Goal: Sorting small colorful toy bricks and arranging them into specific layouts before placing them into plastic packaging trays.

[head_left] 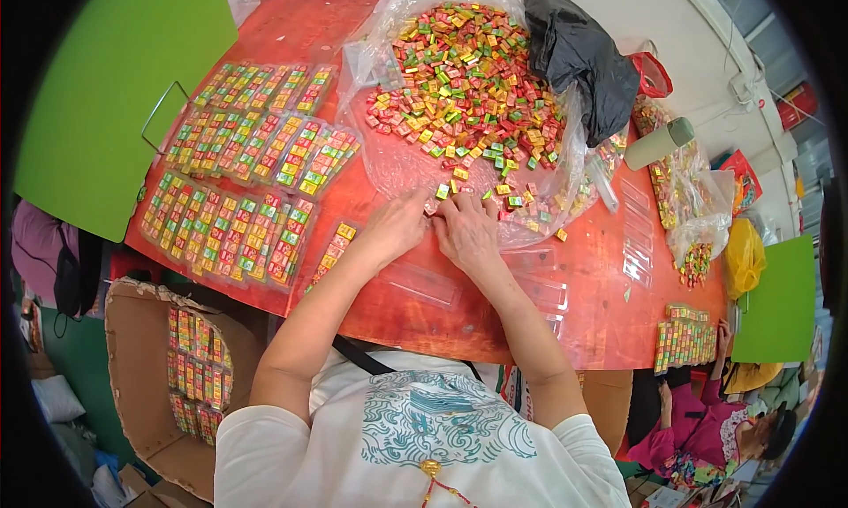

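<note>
My left hand (399, 228) is at the near edge of a clear plastic sheet, its fingers closed at a small red wrapped candy (431, 206). Right beside it, my right hand (470, 236) curls its fingers downward; whatever is under the fingertips is hidden. Just beyond both hands lie loose wrapped candies in red, yellow and green, part of a large heap (477, 84) on the plastic sheet (397, 168). Next to my left forearm lies a clear tray filled with candies (333, 254). Unfilled clear trays (424, 284) lie between and beside my forearms.
Rows of filled trays (234, 230) cover the left of the red table (371, 309). A cardboard box (137, 367) with filled trays stands below left. A black bag (583, 57), a pale green bottle (658, 144) and bagged candies are at right. Another person (707, 428) sits lower right.
</note>
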`<action>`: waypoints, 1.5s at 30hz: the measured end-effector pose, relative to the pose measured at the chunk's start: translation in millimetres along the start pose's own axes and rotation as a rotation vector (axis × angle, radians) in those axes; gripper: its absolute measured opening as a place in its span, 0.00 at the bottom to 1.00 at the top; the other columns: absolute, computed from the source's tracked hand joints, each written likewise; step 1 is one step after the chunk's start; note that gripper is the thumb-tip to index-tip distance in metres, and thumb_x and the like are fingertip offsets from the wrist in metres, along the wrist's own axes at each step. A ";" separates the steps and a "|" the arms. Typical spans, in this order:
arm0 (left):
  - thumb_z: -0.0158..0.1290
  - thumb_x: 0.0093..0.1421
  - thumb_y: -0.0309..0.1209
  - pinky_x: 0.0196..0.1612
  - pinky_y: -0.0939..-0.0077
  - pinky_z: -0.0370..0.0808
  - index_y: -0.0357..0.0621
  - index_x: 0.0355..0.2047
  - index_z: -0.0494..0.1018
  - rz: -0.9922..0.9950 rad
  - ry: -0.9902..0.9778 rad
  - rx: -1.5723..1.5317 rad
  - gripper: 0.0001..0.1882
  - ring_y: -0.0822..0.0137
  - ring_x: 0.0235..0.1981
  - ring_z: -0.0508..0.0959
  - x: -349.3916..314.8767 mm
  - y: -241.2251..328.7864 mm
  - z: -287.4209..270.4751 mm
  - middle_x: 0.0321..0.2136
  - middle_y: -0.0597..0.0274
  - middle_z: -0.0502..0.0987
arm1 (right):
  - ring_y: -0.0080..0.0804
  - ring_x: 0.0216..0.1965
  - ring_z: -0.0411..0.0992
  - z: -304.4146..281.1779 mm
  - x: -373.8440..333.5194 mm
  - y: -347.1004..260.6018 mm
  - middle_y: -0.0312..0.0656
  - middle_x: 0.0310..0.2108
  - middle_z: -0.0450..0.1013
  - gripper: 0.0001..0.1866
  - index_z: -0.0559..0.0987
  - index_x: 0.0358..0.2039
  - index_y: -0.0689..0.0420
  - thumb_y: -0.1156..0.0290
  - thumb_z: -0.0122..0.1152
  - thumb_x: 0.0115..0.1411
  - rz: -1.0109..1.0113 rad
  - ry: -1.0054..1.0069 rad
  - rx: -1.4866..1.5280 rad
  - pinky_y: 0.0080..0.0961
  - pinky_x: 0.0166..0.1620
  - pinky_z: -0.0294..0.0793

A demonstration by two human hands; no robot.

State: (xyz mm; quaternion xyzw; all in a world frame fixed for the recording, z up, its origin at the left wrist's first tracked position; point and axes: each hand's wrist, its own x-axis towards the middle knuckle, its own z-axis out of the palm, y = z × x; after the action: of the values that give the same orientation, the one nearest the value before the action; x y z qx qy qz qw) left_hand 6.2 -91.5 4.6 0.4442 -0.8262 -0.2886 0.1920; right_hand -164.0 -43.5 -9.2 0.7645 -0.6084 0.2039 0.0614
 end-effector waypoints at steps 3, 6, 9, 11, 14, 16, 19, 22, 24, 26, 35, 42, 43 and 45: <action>0.50 0.63 0.28 0.45 0.44 0.75 0.40 0.49 0.68 -0.056 -0.054 0.003 0.14 0.37 0.45 0.78 3.9 3.8 3.8 0.41 0.37 0.79 | 0.40 0.43 0.72 -0.4 0.3 -3.3 0.41 0.37 0.73 0.08 0.80 0.34 0.53 0.66 0.65 0.55 -0.036 -0.001 0.029 0.42 0.49 0.63; 0.49 0.63 0.28 0.44 0.44 0.75 0.40 0.49 0.68 -0.040 -0.005 -0.001 0.14 0.37 0.43 0.79 3.8 6.2 5.6 0.40 0.38 0.80 | 0.40 0.42 0.72 0.2 1.6 2.5 0.41 0.36 0.72 0.08 0.80 0.35 0.53 0.66 0.64 0.56 -0.031 0.021 0.034 0.42 0.49 0.64; 0.48 0.63 0.28 0.43 0.43 0.76 0.41 0.51 0.67 -0.053 -0.021 0.047 0.16 0.37 0.41 0.80 6.3 7.1 9.1 0.40 0.37 0.80 | 0.40 0.42 0.72 0.2 10.5 7.5 0.41 0.36 0.72 0.08 0.79 0.36 0.53 0.67 0.64 0.56 -0.007 0.071 0.006 0.42 0.50 0.64; 0.49 0.63 0.29 0.43 0.42 0.76 0.41 0.52 0.66 -0.070 -0.041 0.086 0.16 0.37 0.41 0.80 10.2 9.7 9.2 0.40 0.37 0.80 | 0.40 0.42 0.72 1.7 16.3 9.7 0.40 0.36 0.72 0.08 0.80 0.36 0.53 0.69 0.65 0.55 0.004 0.098 -0.021 0.41 0.50 0.64; 0.49 0.63 0.31 0.41 0.42 0.77 0.40 0.52 0.65 -0.077 -0.061 0.121 0.18 0.37 0.40 0.81 11.5 8.8 8.3 0.38 0.37 0.80 | 0.39 0.41 0.72 5.4 18.7 17.0 0.40 0.36 0.72 0.09 0.80 0.38 0.52 0.69 0.64 0.56 -0.019 0.089 -0.096 0.42 0.51 0.64; 0.50 0.63 0.32 0.40 0.42 0.77 0.40 0.52 0.65 -0.074 -0.064 0.117 0.19 0.37 0.39 0.81 6.0 4.0 10.2 0.37 0.37 0.81 | 0.38 0.41 0.71 2.8 12.4 22.7 0.40 0.34 0.71 0.11 0.80 0.39 0.51 0.69 0.64 0.54 -0.088 0.093 -0.084 0.42 0.49 0.64; 0.48 0.61 0.29 0.36 0.42 0.78 0.38 0.47 0.65 -0.051 0.082 0.190 0.14 0.36 0.33 0.82 -1.2 3.1 11.8 0.32 0.36 0.81 | 0.38 0.40 0.71 -0.6 9.3 25.0 0.39 0.34 0.71 0.11 0.80 0.39 0.49 0.70 0.64 0.54 -0.115 0.084 -0.018 0.41 0.48 0.64; 0.48 0.61 0.29 0.35 0.44 0.79 0.36 0.46 0.66 -0.107 0.033 0.250 0.14 0.38 0.32 0.83 0.0 6.9 10.5 0.33 0.36 0.81 | 0.37 0.42 0.73 -11.4 11.3 12.0 0.38 0.36 0.72 0.10 0.82 0.41 0.49 0.70 0.63 0.58 -0.108 -0.020 0.045 0.43 0.53 0.64; 0.48 0.61 0.29 0.35 0.44 0.79 0.36 0.45 0.67 -0.063 0.089 0.247 0.14 0.38 0.33 0.83 -1.1 6.5 11.9 0.33 0.36 0.81 | 0.38 0.42 0.73 -8.4 8.8 13.4 0.38 0.36 0.72 0.10 0.82 0.42 0.49 0.70 0.64 0.58 -0.100 -0.018 0.060 0.43 0.54 0.65; 0.49 0.61 0.29 0.35 0.44 0.79 0.36 0.45 0.67 -0.047 0.107 0.254 0.13 0.38 0.32 0.83 -1.6 5.2 13.9 0.34 0.36 0.81 | 0.38 0.42 0.73 -2.9 9.0 17.6 0.38 0.36 0.72 0.11 0.81 0.42 0.49 0.70 0.64 0.58 -0.093 -0.015 0.077 0.44 0.54 0.65; 0.52 0.58 0.29 0.39 0.49 0.78 0.37 0.44 0.69 -0.027 0.108 0.420 0.14 0.43 0.32 0.84 -2.0 6.3 5.8 0.35 0.40 0.81 | 0.38 0.42 0.73 2.6 16.0 43.8 0.39 0.36 0.73 0.12 0.80 0.43 0.49 0.68 0.64 0.58 -0.025 0.118 -0.050 0.41 0.49 0.64; 0.51 0.58 0.29 0.47 0.46 0.74 0.41 0.47 0.70 -0.027 0.075 0.385 0.16 0.44 0.34 0.84 -3.5 5.6 11.9 0.41 0.38 0.78 | 0.38 0.41 0.73 -0.3 12.3 40.1 0.39 0.35 0.72 0.10 0.79 0.41 0.50 0.68 0.64 0.57 0.046 0.157 -0.048 0.41 0.49 0.63; 0.51 0.58 0.29 0.47 0.46 0.74 0.41 0.47 0.70 -0.023 0.071 0.385 0.16 0.44 0.34 0.84 -3.0 4.8 12.9 0.41 0.38 0.78 | 0.38 0.41 0.73 -3.9 16.0 36.2 0.39 0.35 0.72 0.10 0.79 0.41 0.51 0.68 0.64 0.58 0.021 0.160 -0.033 0.41 0.49 0.63; 0.50 0.59 0.29 0.48 0.46 0.73 0.41 0.47 0.70 -0.025 0.087 0.361 0.16 0.43 0.36 0.84 0.0 3.1 14.7 0.40 0.37 0.77 | 0.38 0.42 0.73 -3.0 17.7 34.7 0.39 0.35 0.72 0.10 0.79 0.41 0.51 0.68 0.64 0.58 -0.001 0.165 -0.021 0.41 0.50 0.64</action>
State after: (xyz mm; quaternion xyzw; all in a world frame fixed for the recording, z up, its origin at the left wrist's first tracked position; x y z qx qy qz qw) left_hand -4.2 -85.6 -4.6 0.4935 -0.8500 -0.1186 0.1412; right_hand -194.7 -67.3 -5.0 0.7448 -0.6029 0.2598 0.1192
